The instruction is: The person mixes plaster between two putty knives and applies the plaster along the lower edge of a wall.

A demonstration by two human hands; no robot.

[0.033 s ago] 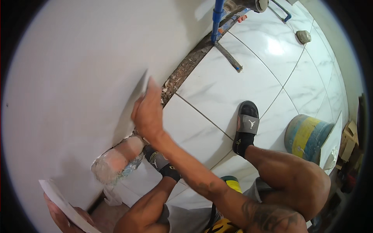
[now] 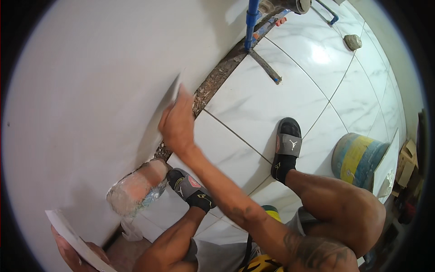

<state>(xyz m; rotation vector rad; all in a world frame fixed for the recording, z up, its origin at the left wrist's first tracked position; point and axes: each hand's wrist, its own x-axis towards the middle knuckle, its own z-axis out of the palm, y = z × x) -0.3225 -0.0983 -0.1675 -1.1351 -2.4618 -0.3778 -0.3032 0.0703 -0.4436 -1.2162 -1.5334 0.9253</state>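
Right hand (image 2: pixel 177 124): fingers close together around a thin flat blade (image 2: pixel 176 88), slightly blurred; blade slants close by the wall (image 2: pixel 90 99), contact cannot be told. Left hand (image 2: pixel 66 249): lower left, bears a pale board (image 2: pixel 74 236); fingers partly hidden behind it, their spread cannot be told. Room: smooth wall surface extends broadly left of and above the blade. Edges: rough channel (image 2: pixel 216 79) runs between wall and tiled floor (image 2: pixel 242 131); rough-edged patch (image 2: pixel 136 186) lies below the right hand. Bounds: upright blue pipe (image 2: pixel 252 22) stands toward the channel's upper end; striped bucket (image 2: pixel 353 156), well apart, right.
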